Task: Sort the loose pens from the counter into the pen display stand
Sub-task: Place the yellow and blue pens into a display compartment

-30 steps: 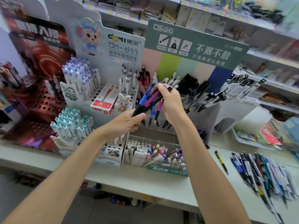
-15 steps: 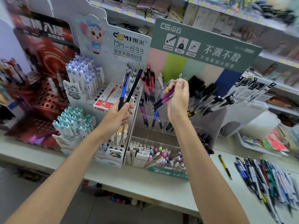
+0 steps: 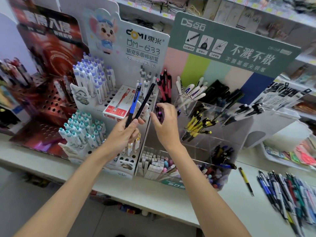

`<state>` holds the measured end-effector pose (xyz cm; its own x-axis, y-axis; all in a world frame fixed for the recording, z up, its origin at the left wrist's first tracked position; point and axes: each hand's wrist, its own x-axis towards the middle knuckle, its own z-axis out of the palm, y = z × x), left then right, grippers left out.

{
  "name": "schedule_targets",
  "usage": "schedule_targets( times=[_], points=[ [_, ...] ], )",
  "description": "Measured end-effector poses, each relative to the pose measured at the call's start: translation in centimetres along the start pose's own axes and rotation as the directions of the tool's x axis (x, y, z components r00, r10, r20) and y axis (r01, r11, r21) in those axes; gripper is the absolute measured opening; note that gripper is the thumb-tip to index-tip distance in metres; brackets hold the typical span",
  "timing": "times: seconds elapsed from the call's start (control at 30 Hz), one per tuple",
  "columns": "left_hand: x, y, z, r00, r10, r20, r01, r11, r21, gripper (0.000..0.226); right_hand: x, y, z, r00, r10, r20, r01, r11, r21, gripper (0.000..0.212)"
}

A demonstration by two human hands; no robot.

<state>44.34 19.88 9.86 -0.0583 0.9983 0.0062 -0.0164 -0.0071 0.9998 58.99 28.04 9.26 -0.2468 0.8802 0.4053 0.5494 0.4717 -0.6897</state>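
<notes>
My left hand (image 3: 125,134) grips a blue pen (image 3: 135,100) and a black pen (image 3: 145,102), both pointing up and to the right in front of the white stand. My right hand (image 3: 165,124) hovers at the left compartment of the clear acrylic pen display stand (image 3: 222,115). Its thumb and fingers curve loosely around purple pens (image 3: 159,113) that stand in that compartment, with a gap showing. A pile of loose pens (image 3: 290,194) lies on the counter at the right. A single yellow-and-black pen (image 3: 246,181) lies apart from it.
A white cartoon-mouse stand (image 3: 119,53) with blue-capped and teal-capped pens and a red pen box (image 3: 119,106) is on the left. A dark red stand (image 3: 44,86) is further left. A clear box of erasers (image 3: 159,166) sits at the front. A white tray (image 3: 280,158) is at the right.
The purple pens went from my right hand's grip down into the left compartment, and its fingers loosened. My left hand kept the blue and black pens and stayed at about the same place.
</notes>
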Motion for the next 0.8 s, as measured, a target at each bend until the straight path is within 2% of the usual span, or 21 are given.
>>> schedule_targets(
  times=[0.1,0.17,0.23,0.33,0.4,0.5,0.57,0.63,0.7,0.8],
  points=[
    [-0.1,0.2,0.4,0.999,-0.006,0.038,0.006,1.000,-0.001,0.032,0.0,-2.0,-2.7,0.988,0.037,-0.151,-0.007,0.981,0.195,0.031],
    [0.1,0.6,1.2,0.997,0.005,0.080,-0.007,1.000,0.016,0.029,0.4,-3.3,-4.9,0.993,0.090,-0.078,-0.054,0.927,0.371,0.037],
    [0.5,1.1,2.7,0.991,0.014,0.131,-0.016,1.000,0.009,0.028,0.5,-4.1,-6.6,0.998,0.068,0.019,-0.069,0.909,0.411,0.049],
    [1.5,1.8,5.4,0.978,0.011,0.208,0.003,0.998,-0.070,0.024,0.6,-3.9,-8.9,0.996,0.070,-0.059,-0.046,0.941,0.335,0.050],
    [2.4,1.9,7.0,0.970,0.035,0.239,-0.018,0.997,-0.071,0.027,0.8,-3.1,-11.1,0.966,0.116,-0.232,-0.029,0.937,0.347,0.051],
    [3.6,1.8,8.4,0.966,0.054,0.253,-0.046,0.998,-0.041,0.029,1.6,-1.4,-15.5,0.811,0.156,-0.564,0.069,0.932,0.356,0.055],
    [4.0,1.8,9.0,0.963,0.052,0.265,-0.041,0.998,-0.048,0.029,2.4,-0.4,-18.0,0.729,0.095,-0.678,0.107,0.962,0.251,0.052],
    [4.1,1.8,9.3,0.961,0.047,0.271,-0.038,0.999,-0.038,0.029,3.4,0.3,-19.2,0.701,0.017,-0.713,0.110,0.985,0.132,0.050],
    [4.1,2.0,9.5,0.961,0.040,0.274,-0.034,0.999,-0.027,0.030,4.4,1.0,-19.2,0.705,-0.028,-0.709,0.088,0.995,0.048,0.049],
    [4.0,2.2,9.3,0.957,0.038,0.289,-0.029,0.999,-0.036,0.031,5.3,2.3,-18.1,0.808,-0.087,-0.582,0.058,0.996,-0.068,0.047]
  ],
)
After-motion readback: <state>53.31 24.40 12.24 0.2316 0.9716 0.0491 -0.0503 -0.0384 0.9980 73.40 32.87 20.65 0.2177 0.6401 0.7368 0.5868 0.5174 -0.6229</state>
